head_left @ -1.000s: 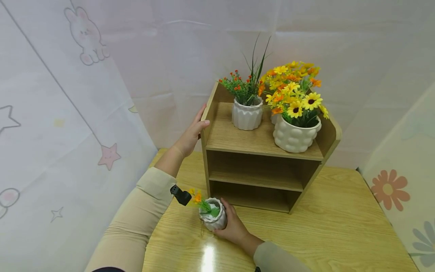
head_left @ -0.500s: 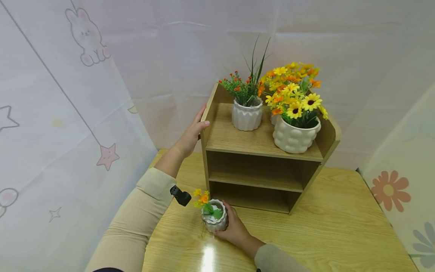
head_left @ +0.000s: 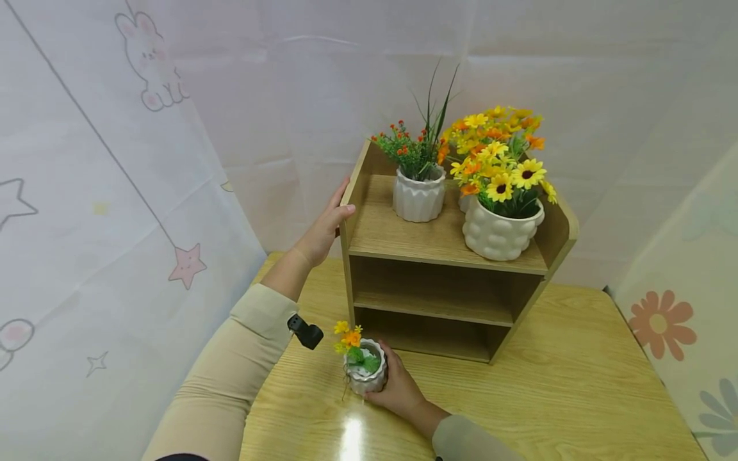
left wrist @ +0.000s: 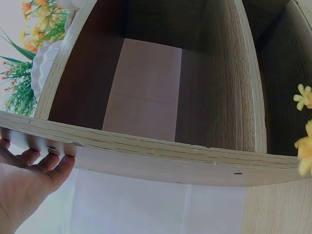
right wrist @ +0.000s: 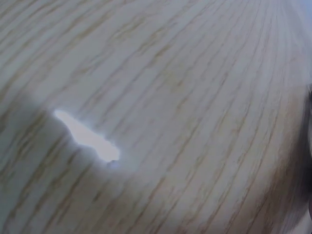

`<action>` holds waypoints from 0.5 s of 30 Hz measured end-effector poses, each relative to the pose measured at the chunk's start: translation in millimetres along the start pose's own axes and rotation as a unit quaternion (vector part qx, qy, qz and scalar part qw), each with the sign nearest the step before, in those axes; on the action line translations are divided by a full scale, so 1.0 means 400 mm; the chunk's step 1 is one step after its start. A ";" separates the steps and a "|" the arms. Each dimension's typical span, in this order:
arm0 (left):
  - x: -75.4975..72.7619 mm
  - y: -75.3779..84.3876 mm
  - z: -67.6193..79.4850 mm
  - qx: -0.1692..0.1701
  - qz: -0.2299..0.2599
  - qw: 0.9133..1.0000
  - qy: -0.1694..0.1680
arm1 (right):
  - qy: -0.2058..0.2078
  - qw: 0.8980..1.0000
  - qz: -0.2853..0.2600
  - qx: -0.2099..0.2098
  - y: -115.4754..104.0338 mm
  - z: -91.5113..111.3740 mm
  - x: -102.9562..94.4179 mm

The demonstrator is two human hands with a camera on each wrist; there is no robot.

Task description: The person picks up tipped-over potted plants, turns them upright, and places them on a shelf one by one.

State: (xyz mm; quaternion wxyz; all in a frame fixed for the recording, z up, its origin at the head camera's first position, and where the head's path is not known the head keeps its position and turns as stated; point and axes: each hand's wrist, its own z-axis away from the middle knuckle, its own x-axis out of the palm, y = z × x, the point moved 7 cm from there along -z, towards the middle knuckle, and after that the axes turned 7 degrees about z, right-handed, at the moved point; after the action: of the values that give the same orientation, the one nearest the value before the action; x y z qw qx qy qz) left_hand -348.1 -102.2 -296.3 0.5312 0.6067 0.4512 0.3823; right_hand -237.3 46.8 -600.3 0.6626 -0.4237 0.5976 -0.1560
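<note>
My left hand (head_left: 323,234) holds the left side panel of a small wooden shelf (head_left: 432,244), thumb over its front edge. In the left wrist view its fingertips (left wrist: 63,166) press against the panel's outer face. Low at the shelf's front left corner, my right hand (head_left: 399,388) grips a small white ribbed flowerpot (head_left: 366,384) from its right side. Orange and yellow flowers (head_left: 349,337) lean out of this pot to the left, and a thin string hangs from it. Only a blurred edge of the right hand shows in the right wrist view.
On the shelf top stand a white pot (head_left: 418,200) with red-berried greenery and a bumpy white pot (head_left: 500,232) of yellow flowers; another pot is partly hidden behind it. The wooden table (head_left: 576,378) extends right. Printed curtains (head_left: 277,128) surround it.
The flowerpot in my right hand has shifted slightly right and turned, its flowers swinging from the left toward upright. The left hand and the shelf stay put.
</note>
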 end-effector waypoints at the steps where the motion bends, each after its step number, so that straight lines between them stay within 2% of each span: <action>1: 0.001 0.000 0.000 -0.001 0.000 1.000 0.000 | -0.001 1.000 -0.003 0.003 0.001 0.001 0.001; 15: 0.002 0.004 0.002 0.001 -0.003 1.000 0.002 | 0.004 1.000 -0.009 0.009 0.012 0.000 0.002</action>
State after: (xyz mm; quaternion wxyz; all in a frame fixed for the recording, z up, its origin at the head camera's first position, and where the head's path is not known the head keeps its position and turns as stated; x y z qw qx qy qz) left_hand -347.1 -101.8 -295.0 0.5309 0.6055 0.4540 0.3813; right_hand -238.6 49.1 -604.4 0.6624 -0.4225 0.5950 -0.1693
